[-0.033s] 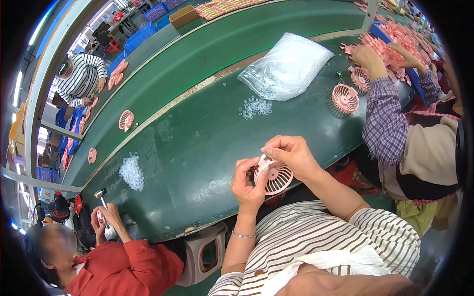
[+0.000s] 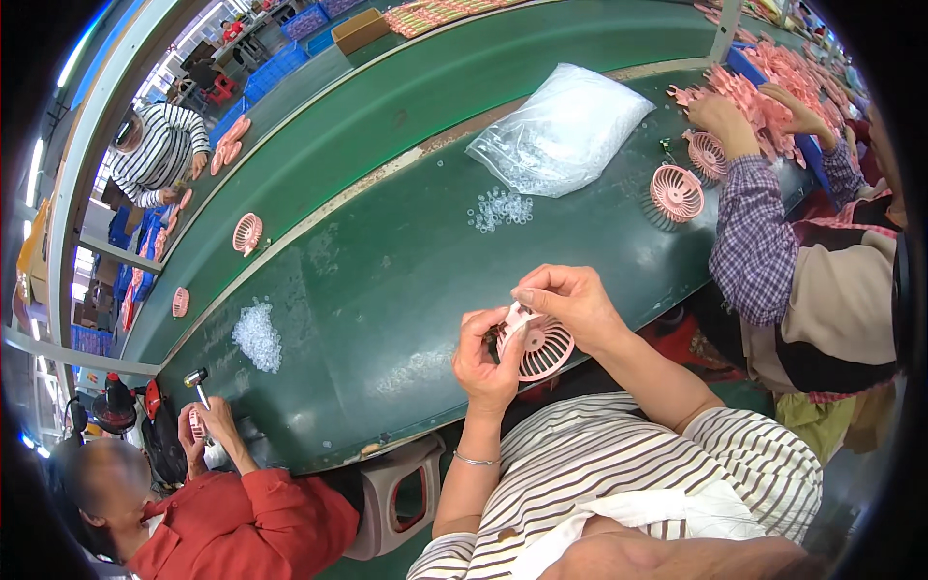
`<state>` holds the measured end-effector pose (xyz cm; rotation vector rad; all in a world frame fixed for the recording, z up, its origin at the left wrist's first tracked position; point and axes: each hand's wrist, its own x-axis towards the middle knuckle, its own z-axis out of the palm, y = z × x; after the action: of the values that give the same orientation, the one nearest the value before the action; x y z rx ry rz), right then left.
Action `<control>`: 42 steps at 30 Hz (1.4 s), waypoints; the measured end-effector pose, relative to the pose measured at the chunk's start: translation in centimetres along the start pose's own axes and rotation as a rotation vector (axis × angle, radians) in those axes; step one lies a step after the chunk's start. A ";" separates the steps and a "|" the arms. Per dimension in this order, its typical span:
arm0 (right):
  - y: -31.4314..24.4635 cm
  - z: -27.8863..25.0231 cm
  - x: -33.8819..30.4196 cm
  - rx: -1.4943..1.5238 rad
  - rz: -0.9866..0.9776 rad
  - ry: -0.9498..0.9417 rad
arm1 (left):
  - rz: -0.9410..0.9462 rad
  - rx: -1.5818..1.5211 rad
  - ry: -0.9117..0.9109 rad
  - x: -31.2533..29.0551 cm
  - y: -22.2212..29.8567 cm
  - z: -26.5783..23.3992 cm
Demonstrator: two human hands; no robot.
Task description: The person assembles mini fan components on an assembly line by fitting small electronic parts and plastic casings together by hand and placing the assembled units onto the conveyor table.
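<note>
Just above the near edge of the green bench I hold a pink slotted fan housing (image 2: 547, 353), round and tilted. My left hand (image 2: 486, 362) is closed round its left side, thumb and fingers gripping the rim. My right hand (image 2: 577, 304) pinches the housing's narrow upper end between thumb and forefinger. Whether a small part also sits between those fingertips is hidden. Beyond my hands lie a loose scatter of small clear rings (image 2: 501, 210) and a large clear plastic bag (image 2: 565, 130) full of such pieces.
Pink fan housings (image 2: 676, 193) stand at the right, near a co-worker's checked sleeve (image 2: 759, 232) and a heap of pink parts (image 2: 764, 87). At left are a pile of clear rings (image 2: 257, 336) and a co-worker holding a hammer (image 2: 197, 380). A green conveyor (image 2: 387, 126) runs behind.
</note>
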<state>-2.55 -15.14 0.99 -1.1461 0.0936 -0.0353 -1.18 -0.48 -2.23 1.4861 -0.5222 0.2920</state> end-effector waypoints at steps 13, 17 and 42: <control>0.9 1.6 -1.7 -0.690 -0.534 -0.002 | -0.047 0.080 0.109 -0.4 -0.2 0.0; 0.0 -0.1 0.3 -0.128 -0.109 -0.252 | -0.077 0.149 0.128 0.2 0.7 -0.1; 0.7 -1.9 -1.0 -0.501 -0.146 -0.058 | -0.294 -0.116 -0.002 -0.1 -0.3 1.1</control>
<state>-3.71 -16.45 -0.38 -1.6525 -0.0371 -0.1125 -1.30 -1.53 -2.57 1.4279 -0.3105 0.0291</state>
